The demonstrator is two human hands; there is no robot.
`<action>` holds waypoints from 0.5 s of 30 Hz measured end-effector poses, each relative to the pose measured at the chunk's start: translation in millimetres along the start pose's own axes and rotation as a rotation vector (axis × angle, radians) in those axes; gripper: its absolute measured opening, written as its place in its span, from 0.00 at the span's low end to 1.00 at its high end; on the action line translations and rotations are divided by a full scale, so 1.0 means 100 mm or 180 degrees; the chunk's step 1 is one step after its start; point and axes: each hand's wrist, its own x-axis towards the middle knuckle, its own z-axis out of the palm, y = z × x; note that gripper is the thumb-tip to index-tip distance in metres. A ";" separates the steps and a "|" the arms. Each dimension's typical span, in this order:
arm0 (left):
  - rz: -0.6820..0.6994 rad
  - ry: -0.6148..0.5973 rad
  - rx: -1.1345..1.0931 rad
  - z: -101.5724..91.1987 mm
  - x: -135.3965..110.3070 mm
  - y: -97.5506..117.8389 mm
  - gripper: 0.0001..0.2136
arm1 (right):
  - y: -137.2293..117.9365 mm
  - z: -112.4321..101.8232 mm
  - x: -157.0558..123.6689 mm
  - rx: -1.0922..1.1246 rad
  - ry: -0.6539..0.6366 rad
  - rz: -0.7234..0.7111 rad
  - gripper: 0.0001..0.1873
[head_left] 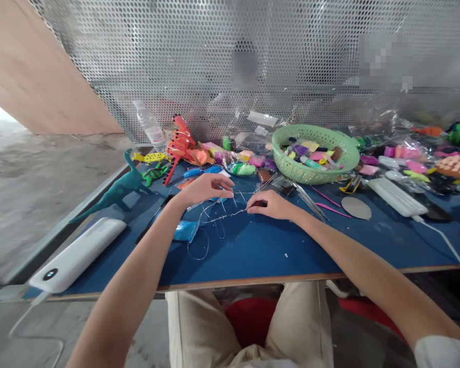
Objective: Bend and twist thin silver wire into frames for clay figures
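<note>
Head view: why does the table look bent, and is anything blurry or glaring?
In the head view, the wide lens bows the blue table; light is soft, with faint shadows under the left hand and right hand at the thin wire; clear wrappers glint at the back; two blocky blurred patches sit behind the perforated screen; far left is washed out.

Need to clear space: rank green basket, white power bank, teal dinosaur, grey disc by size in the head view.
1. Green basket, white power bank: alike, latter nearer, so unranked.
2. Teal dinosaur.
3. Grey disc.
</note>
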 end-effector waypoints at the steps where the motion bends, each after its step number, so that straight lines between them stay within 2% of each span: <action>1: 0.0005 0.0016 0.0093 -0.03 0.00 0.00 0.17 | 0.00 0.01 0.00 0.0029 -0.0001 -0.0003 0.12; 5: -0.0038 0.0219 0.0244 -0.21 -0.10 0.07 0.17 | -0.02 0.01 -0.01 0.0146 0.0100 0.0190 0.13; 9: 0.0257 0.1117 0.0545 -0.33 -0.31 0.26 0.19 | -0.03 -0.02 -0.05 0.0137 0.0222 0.0325 0.12; 11: 0.0398 0.1021 0.0864 -0.29 -0.40 0.34 0.23 | -0.04 -0.02 -0.06 0.0138 0.0261 0.0363 0.11; 15: 0.0524 0.0579 0.1698 -0.05 -0.48 0.38 0.39 | -0.06 0.01 -0.06 0.0215 0.0276 0.0417 0.10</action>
